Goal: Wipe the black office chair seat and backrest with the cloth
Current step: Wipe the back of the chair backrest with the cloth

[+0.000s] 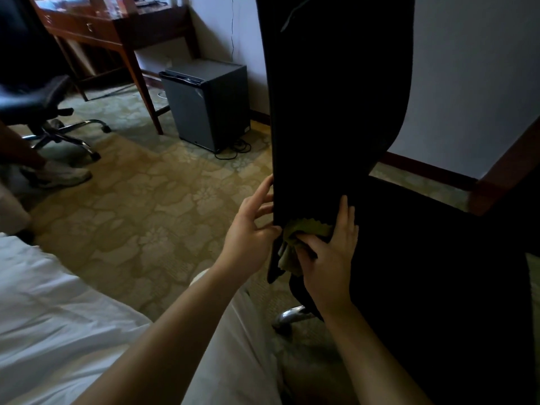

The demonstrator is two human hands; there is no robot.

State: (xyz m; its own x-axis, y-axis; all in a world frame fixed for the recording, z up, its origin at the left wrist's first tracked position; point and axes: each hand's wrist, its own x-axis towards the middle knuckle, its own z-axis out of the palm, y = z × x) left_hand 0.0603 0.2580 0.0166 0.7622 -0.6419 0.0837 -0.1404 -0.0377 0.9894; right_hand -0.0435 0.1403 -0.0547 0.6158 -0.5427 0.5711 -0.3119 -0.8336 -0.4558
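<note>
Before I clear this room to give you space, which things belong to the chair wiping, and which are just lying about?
Job: backrest, seat, cloth, left hand, right hand.
Lying about: fridge, desk, other chair, bed.

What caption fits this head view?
Right hand holds green cloth against black chair's backrest while left hand touches its edge.

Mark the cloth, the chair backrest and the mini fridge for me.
cloth (309, 229), head view, on the olive fabric just below its zigzag edge.
chair backrest (336, 112), head view, middle of its black surface.
mini fridge (190, 112), head view, on its grey front face.
</note>
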